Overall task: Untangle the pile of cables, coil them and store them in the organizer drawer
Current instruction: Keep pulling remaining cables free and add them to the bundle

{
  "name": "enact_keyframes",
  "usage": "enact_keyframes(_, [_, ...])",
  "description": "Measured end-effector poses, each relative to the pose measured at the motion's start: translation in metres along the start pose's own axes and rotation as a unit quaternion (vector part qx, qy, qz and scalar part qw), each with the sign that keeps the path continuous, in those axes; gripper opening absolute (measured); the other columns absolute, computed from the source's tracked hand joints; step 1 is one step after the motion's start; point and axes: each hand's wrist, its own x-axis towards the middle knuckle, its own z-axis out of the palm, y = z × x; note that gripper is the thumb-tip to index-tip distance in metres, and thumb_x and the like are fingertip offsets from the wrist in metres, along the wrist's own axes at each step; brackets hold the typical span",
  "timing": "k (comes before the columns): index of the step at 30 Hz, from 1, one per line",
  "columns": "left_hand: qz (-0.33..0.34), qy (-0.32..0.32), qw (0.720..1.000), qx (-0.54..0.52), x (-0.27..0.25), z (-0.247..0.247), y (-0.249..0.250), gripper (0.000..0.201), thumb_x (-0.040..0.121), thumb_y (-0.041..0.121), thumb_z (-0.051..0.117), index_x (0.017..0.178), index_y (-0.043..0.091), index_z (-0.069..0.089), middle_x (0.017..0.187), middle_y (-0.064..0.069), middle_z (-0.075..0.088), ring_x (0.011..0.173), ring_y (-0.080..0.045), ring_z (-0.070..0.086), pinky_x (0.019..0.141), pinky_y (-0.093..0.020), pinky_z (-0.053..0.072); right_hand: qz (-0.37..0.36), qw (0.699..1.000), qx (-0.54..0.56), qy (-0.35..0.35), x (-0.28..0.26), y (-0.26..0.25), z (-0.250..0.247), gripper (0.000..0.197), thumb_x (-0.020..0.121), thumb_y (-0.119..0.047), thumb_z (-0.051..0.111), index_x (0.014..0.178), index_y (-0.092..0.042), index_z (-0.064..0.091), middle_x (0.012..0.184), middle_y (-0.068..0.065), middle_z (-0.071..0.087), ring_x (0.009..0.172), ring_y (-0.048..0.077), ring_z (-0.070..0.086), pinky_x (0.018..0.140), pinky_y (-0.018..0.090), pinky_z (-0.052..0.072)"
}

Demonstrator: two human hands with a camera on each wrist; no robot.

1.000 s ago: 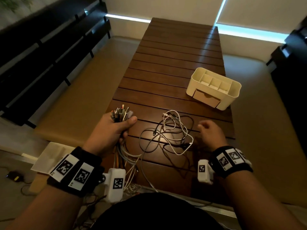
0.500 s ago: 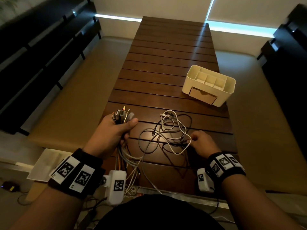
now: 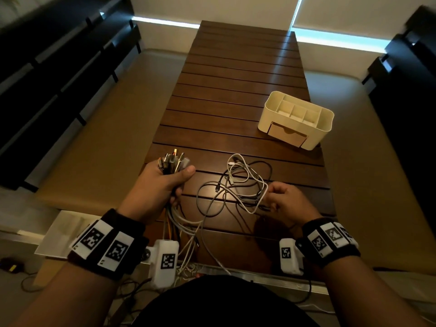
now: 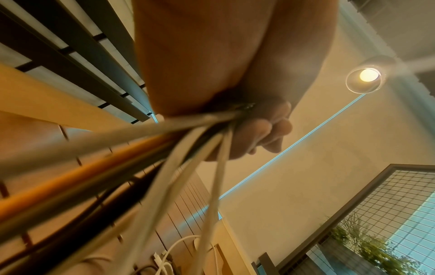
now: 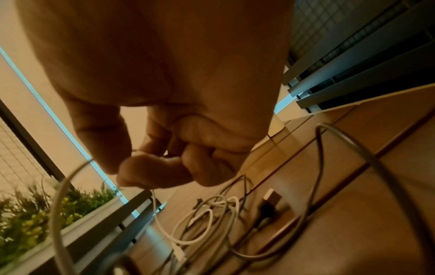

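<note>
A person's left hand point(image 3: 157, 185) grips a bundle of cable ends point(image 3: 173, 161) upright, while the right hand point(image 3: 284, 200), a moment ago empty beside the tangle point(image 3: 236, 182), now pinches its white cable point(image 3: 264, 197), beginning another separation; the organizer point(image 3: 296, 119) sits beyond, drawer closed.

Cable ends point(image 3: 173, 161) bunched in left hand point(image 3: 160, 185); connector types unreadable.

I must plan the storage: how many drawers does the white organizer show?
1: the drawer sits low on the front face of the organizer. Its other sides are hidden.
</note>
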Motion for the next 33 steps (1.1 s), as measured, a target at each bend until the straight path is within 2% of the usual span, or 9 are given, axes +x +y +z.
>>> enact_keyframes(4, [-0.008, -0.003, 1.000, -0.003, 0.003, 0.002, -0.001, 0.011, 0.093, 0.018, 0.066, 0.086, 0.016, 0.058, 0.051, 0.000, 0.044, 0.038, -0.010, 0.039, 0.049, -0.028, 0.036, -0.010, 0.999, -0.037, 0.008, 0.002, -0.009, -0.005, 0.016, 0.093, -0.006, 0.060, 0.079, -0.012, 0.064, 0.064, -0.003, 0.067, 0.054, 0.010, 0.056, 0.055, 0.022, 0.045])
enact_keyframes(7, [-0.012, -0.006, 1.000, -0.001, 0.004, 0.004, -0.002, 0.010, 0.091, 0.020, 0.067, 0.086, 0.017, 0.059, 0.050, 0.001, 0.045, 0.037, -0.009, 0.039, 0.049, -0.027, 0.036, 0.048, 0.997, -0.055, 0.014, 0.011, -0.005, -0.007, 0.014, 0.095, -0.023, 0.065, 0.083, -0.015, 0.068, 0.078, 0.005, 0.072, 0.059, 0.012, 0.059, 0.057, 0.026, 0.046])
enact_keyframes(10, [-0.014, -0.004, 1.000, -0.001, 0.005, 0.004, -0.002, 0.010, 0.091, 0.021, 0.068, 0.086, 0.017, 0.059, 0.050, 0.002, 0.045, 0.037, -0.008, 0.039, 0.048, -0.027, 0.036, 0.107, 0.991, -0.074, -0.034, 0.014, -0.005, 0.003, 0.022, 0.089, -0.035, 0.074, 0.095, -0.015, 0.069, 0.080, 0.005, 0.073, 0.061, 0.011, 0.058, 0.054, 0.022, 0.043])
enact_keyframes(13, [-0.013, -0.005, 1.000, 0.006, 0.005, 0.004, -0.001, 0.012, 0.092, 0.020, 0.067, 0.084, 0.017, 0.059, 0.050, 0.001, 0.045, 0.037, -0.009, 0.039, 0.046, -0.027, 0.036, 0.119, 0.980, -0.130, -0.093, 0.009, -0.009, 0.021, 0.023, 0.083, -0.029, 0.079, 0.100, -0.017, 0.068, 0.080, 0.003, 0.076, 0.063, 0.012, 0.066, 0.058, 0.026, 0.048])
enact_keyframes(16, [-0.010, -0.008, 1.000, 0.007, 0.004, 0.002, 0.001, 0.013, 0.092, 0.021, 0.067, 0.083, 0.017, 0.059, 0.050, 0.000, 0.045, 0.038, -0.011, 0.038, 0.046, -0.027, 0.036, 0.079, 0.958, -0.234, -0.145, 0.004, -0.022, 0.029, 0.020, 0.087, -0.019, 0.074, 0.105, -0.023, 0.067, 0.087, 0.000, 0.077, 0.074, 0.011, 0.072, 0.064, 0.024, 0.052])
enact_keyframes(19, [-0.007, -0.003, 1.000, 0.010, 0.004, -0.002, 0.002, 0.017, 0.092, 0.022, 0.067, 0.080, 0.017, 0.058, 0.050, -0.001, 0.045, 0.038, -0.013, 0.038, 0.048, -0.029, 0.037, 0.001, 0.971, -0.179, -0.157, -0.002, -0.046, 0.019, 0.014, 0.093, -0.017, 0.067, 0.106, -0.022, 0.067, 0.095, -0.001, 0.076, 0.084, 0.012, 0.072, 0.079, 0.027, 0.056])
enact_keyframes(25, [-0.003, -0.007, 1.000, 0.007, 0.002, -0.003, 0.004, 0.018, 0.088, 0.025, 0.068, 0.080, 0.015, 0.056, 0.050, 0.000, 0.045, 0.038, -0.011, 0.039, 0.050, -0.029, 0.038, -0.081, 0.996, 0.016, 0.021, 0.002, -0.084, -0.009, 0.009, 0.097, -0.011, 0.060, 0.102, -0.013, 0.067, 0.086, 0.005, 0.076, 0.064, 0.014, 0.067, 0.053, 0.019, 0.048])
enact_keyframes(28, [-0.002, -0.015, 1.000, 0.004, 0.001, -0.004, 0.005, 0.021, 0.081, 0.031, 0.069, 0.082, 0.014, 0.056, 0.051, 0.000, 0.045, 0.039, -0.011, 0.039, 0.049, -0.029, 0.037, 0.003, 0.984, -0.159, 0.076, 0.021, -0.062, -0.014, 0.009, 0.098, -0.015, 0.058, 0.096, -0.020, 0.065, 0.090, 0.001, 0.072, 0.076, 0.013, 0.066, 0.060, 0.023, 0.049])
enact_keyframes(33, [-0.005, -0.009, 1.000, 0.008, 0.003, -0.007, 0.003, 0.014, 0.091, 0.022, 0.067, 0.085, 0.015, 0.057, 0.051, 0.000, 0.045, 0.039, -0.011, 0.039, 0.049, -0.029, 0.037, 0.100, 0.914, -0.383, 0.086, 0.037, -0.006, -0.027, 0.011, 0.096, -0.022, 0.057, 0.093, -0.015, 0.065, 0.100, 0.011, 0.068, 0.094, 0.029, 0.063, 0.083, 0.041, 0.055])
